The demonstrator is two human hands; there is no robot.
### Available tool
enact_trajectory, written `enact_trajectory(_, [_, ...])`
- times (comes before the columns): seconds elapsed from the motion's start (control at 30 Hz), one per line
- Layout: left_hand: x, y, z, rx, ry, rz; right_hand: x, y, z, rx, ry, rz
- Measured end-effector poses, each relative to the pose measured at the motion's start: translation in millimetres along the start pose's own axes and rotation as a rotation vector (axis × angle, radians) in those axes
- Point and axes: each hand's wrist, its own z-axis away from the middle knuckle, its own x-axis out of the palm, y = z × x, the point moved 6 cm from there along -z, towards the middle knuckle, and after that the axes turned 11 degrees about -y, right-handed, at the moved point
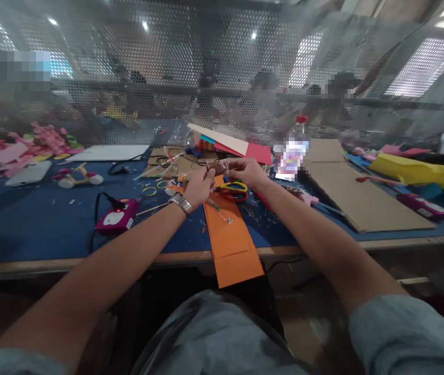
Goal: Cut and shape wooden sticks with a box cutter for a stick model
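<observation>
My left hand (pixel 200 186), with a metal-banded watch (pixel 181 203) on its wrist, has its fingers pinched together above the middle of the table. Beside it, my right hand (pixel 248 173) pinches too. Between the fingertips is a small clear, shiny piece like plastic wrap (pixel 225 166); its exact kind cannot be made out. Just under the hands lie scissors (pixel 237 186) with yellow and red handles. Orange paper (pixel 233 234) runs beneath them and overhangs the table's front edge. A thin piece with a small clear end (pixel 227 220) shows over the paper.
A magenta box with a cable (pixel 118 216) and a small wheeled model (pixel 76 177) are at left. Cardboard (pixel 362 203), a bottle with a red cap (pixel 294 151) and yellow sheet material (pixel 421 172) are at right. A perforated metal screen (pixel 222 57) stands behind the blue table (pixel 50 224).
</observation>
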Motion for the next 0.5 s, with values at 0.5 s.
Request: enact_trajectory(0.5, [-1.9,-10.8,-3.4,-0.056,0.029,0.073,-6.7,5.2,-4.0,-0.033,0.08,0.055])
